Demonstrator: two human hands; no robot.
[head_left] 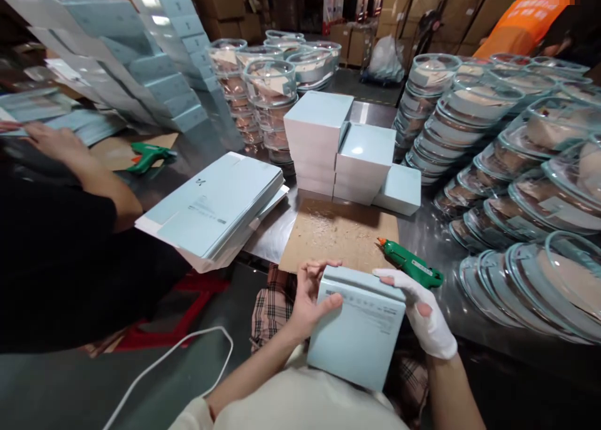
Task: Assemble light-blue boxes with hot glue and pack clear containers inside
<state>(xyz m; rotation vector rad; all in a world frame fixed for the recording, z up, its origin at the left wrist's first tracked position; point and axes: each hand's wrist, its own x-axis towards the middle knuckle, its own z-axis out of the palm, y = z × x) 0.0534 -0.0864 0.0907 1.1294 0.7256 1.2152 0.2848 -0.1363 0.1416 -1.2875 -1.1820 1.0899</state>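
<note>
1. Pale blue box (359,330): square, smooth matte card with small grey print on the upper face. Held low, close to the person's body, tilted toward the camera, just in front of the table edge.
2. Left hand (310,302): bare, fingers clamped on the box's left edge, thumb lying across the top face, fingertips curled over the far corner.
3. Right hand (425,317): wrapped in a white fabric glove, one fingertip showing bare; fingers close together, pressed along the box's top right edge.
4. Green glue gun (410,264): glossy plastic, orange nozzle, lying on the table just beyond the right hand, apart from it.
5. Brown cardboard sheet (335,233): flat, rough, speckled with pale specks, possibly dried glue; too small to tell.
6. Stack of finished boxes (350,148): same pale blue, stepped in three heights behind the cardboard.
7. Flat unfolded cartons (213,208): fanned pile, left of the cardboard.
8. Clear round lidded containers (511,161): shiny plastic, overlapping rows on the right, more stacked at the back.
9. Steel table (425,236): reflective, scuffed.
10. Another person's hand (51,139) far left, near a second green glue gun (148,156).
</note>
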